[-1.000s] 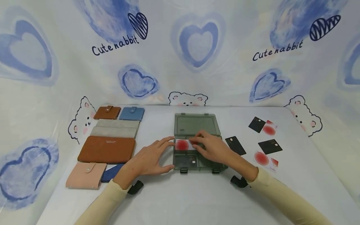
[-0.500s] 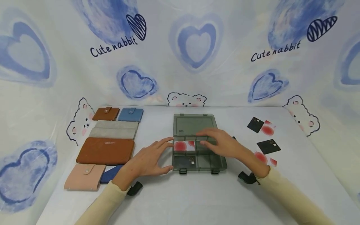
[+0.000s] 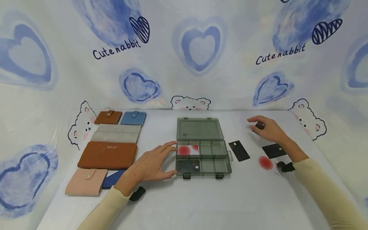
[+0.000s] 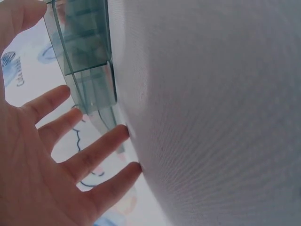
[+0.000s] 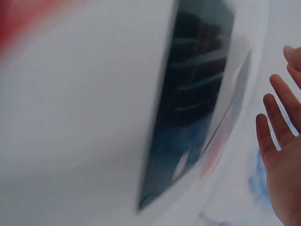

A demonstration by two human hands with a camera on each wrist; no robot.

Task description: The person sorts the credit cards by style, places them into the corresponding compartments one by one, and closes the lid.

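A green see-through divided box lies with its lid raised back. Its back row holds a white card with red patterns; its front row holds a black VIP card. My left hand rests at the box's left side, fingers fairly straight and spread. In the left wrist view, the box wall is right by the thumb and fingertips. My right hand hovers over a black card at the back right. In the right wrist view its fingers are extended, with nothing between them.
Right of the box lie a black card, another black card partly under the wrist, and a red-and-white card. Wallets stand left: a large brown one, a pink one, a blue one and others.
My right hand has let go of the red-and-white card in the box's back row and moved right to the far cards. My left hand has stayed at the box.
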